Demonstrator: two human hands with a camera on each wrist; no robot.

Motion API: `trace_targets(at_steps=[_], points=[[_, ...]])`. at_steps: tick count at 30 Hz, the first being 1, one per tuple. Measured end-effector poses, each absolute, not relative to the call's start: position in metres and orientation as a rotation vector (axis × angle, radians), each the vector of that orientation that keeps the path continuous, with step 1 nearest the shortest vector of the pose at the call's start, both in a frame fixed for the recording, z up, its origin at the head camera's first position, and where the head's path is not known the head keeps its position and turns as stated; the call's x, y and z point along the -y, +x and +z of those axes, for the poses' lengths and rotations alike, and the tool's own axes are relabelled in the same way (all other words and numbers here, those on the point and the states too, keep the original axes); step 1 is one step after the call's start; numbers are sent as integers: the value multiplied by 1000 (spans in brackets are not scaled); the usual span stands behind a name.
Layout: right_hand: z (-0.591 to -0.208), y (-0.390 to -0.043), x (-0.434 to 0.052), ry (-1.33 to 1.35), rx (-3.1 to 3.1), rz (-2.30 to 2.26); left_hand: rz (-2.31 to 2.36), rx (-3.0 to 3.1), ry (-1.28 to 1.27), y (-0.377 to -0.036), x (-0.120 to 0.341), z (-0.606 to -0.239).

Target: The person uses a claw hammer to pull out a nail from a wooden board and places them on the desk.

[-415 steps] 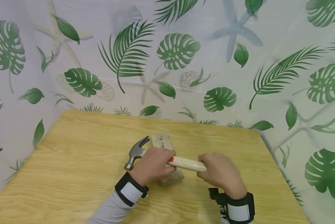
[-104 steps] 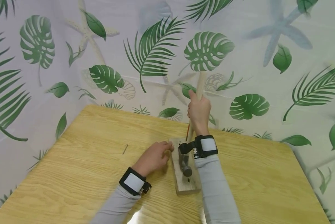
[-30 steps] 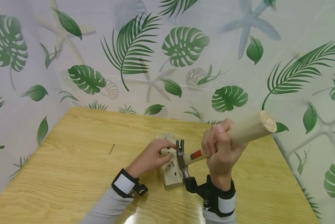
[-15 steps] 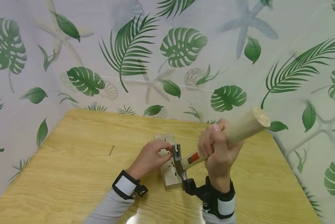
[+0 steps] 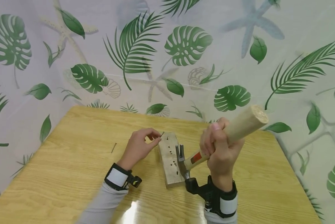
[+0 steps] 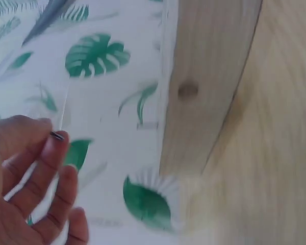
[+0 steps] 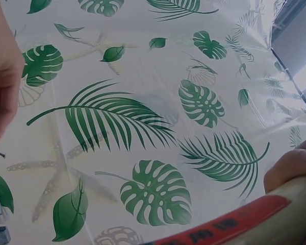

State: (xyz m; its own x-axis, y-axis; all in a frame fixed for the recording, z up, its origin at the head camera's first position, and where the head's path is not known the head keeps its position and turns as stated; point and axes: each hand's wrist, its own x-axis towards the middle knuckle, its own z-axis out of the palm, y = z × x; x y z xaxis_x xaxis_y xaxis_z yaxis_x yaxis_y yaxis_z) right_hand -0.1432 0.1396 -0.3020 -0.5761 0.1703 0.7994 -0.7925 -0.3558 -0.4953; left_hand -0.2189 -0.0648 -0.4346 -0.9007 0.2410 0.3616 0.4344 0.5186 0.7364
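My left hand (image 5: 136, 148) pinches a nail (image 5: 162, 134) between thumb and index finger, just off the upper left edge of a wooden block (image 5: 167, 169). In the left wrist view the nail (image 6: 56, 136) shows as a short dark tip at the fingertips. Several dark holes or nail spots mark the block's top. My right hand (image 5: 222, 152) grips a claw hammer (image 5: 181, 163) by its pale wooden handle, whose butt end points up and right. The hammer's head is at the block's right edge, claw upward; whether it touches cannot be told. The red-labelled handle (image 7: 234, 222) crosses the right wrist view.
Another nail (image 5: 113, 147) lies on the wood-grain table (image 5: 72, 161), left of the left hand. Behind the table hangs a leaf-patterned sheet (image 5: 145, 46). Both wrists wear black straps with small cameras.
Earlier, both hands held the hammer; later its head lay on the block. Since half a second ago, my left hand has moved up and left from the claw, and a nail now shows in its fingers.
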Motion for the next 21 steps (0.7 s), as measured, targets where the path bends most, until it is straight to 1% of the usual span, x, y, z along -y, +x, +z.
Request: trace_targets(at_steps=[7,11,15,21], points=[[-303,-143,-141,817,1279,1978,-1055,2900,-168,-228,128,-430],[-304,-144,-141,792,1299,1987,-963,3031,-24,-229,156,-430],[-305,-145,-141,779,1333,1973,-889,3098,95,-227,167,-434],[-306,-148,-139,762,1363,1955,-834,3135,202,-228,168,-439]])
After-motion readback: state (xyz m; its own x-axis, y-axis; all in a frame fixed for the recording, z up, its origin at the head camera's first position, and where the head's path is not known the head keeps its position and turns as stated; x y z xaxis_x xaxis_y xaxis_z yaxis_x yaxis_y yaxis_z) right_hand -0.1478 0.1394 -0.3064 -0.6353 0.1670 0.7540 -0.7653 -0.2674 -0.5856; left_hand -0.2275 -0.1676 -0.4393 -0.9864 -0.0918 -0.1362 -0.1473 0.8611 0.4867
